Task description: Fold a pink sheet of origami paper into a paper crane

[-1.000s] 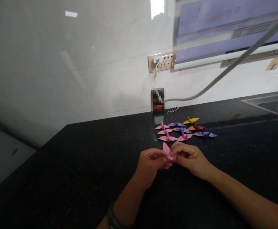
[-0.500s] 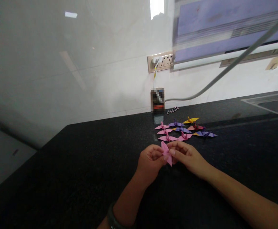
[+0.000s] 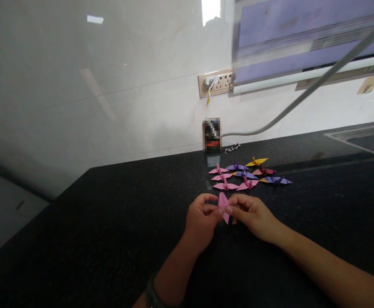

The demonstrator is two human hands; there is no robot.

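Observation:
Between my two hands is a piece of folded pink origami paper, long and narrow, with pointed ends at top and bottom. My left hand pinches its left side with thumb and fingers. From the other side, my right hand grips it, the thumb lying on its face. Just beyond the hands, folded paper cranes stand in rows: several pink cranes, purple ones, a red crane and a yellow crane.
The black countertop runs back to a pale tiled wall. Against it stands a small box with a blurred front, beside a beaded string. A grey cable rises rightward. A wall socket holds a white plug. A clear-edged tray lies at right.
The pink paper has been pressed narrower, its upper points brought closer together. My right hand has shifted slightly downward, and its thumb lies lower on the paper.

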